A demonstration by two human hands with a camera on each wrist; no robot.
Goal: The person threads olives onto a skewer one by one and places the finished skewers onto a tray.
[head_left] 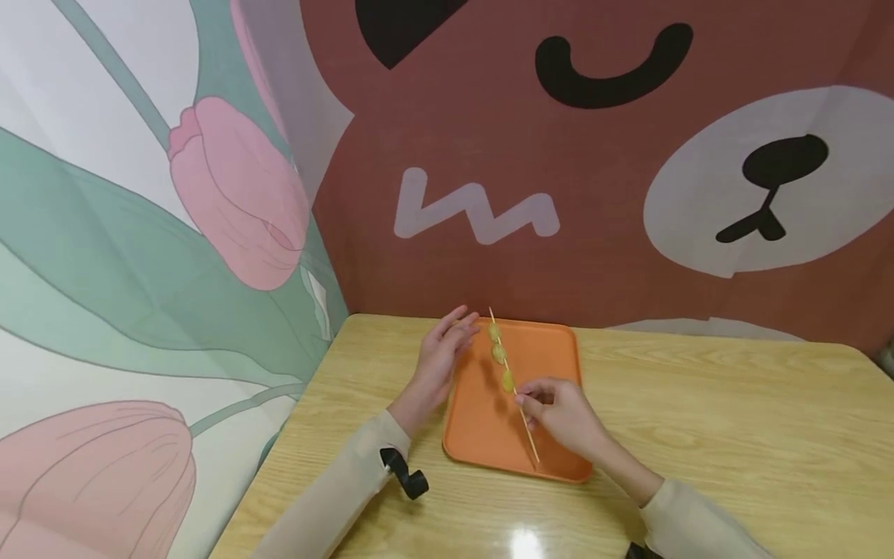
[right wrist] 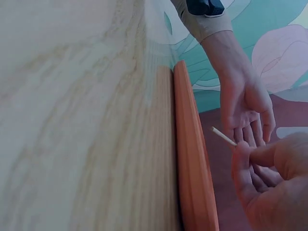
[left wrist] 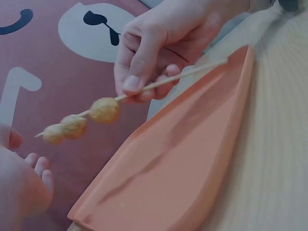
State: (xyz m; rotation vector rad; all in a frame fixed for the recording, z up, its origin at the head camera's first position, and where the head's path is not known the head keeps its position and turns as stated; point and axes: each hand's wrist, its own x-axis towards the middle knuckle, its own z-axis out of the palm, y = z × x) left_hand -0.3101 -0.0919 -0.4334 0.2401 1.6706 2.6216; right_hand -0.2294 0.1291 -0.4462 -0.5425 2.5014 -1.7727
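My right hand [head_left: 564, 413] pinches a thin wooden skewer [head_left: 529, 436] between thumb and fingers, around its middle. Three round yellowish pieces [left wrist: 104, 110] are threaded on it beyond the fingers, two close together near the pointed tip and one nearer the hand. The skewer slants over an orange tray [head_left: 482, 435], its tip pointing away from me and its bare end toward me. Beside the tray's far left corner is my left hand [head_left: 436, 359], fingers loosely extended and holding nothing, close to the skewer's tip. In the right wrist view, the right hand hides the threaded pieces.
The tray lies on a light wood-grain table [head_left: 698, 419]. Behind the table hangs a backdrop with a brown cartoon bear [head_left: 489, 132], and pink tulips [head_left: 237, 194] are printed at the left. A black strap mount [head_left: 405, 473] sits on the left sleeve.
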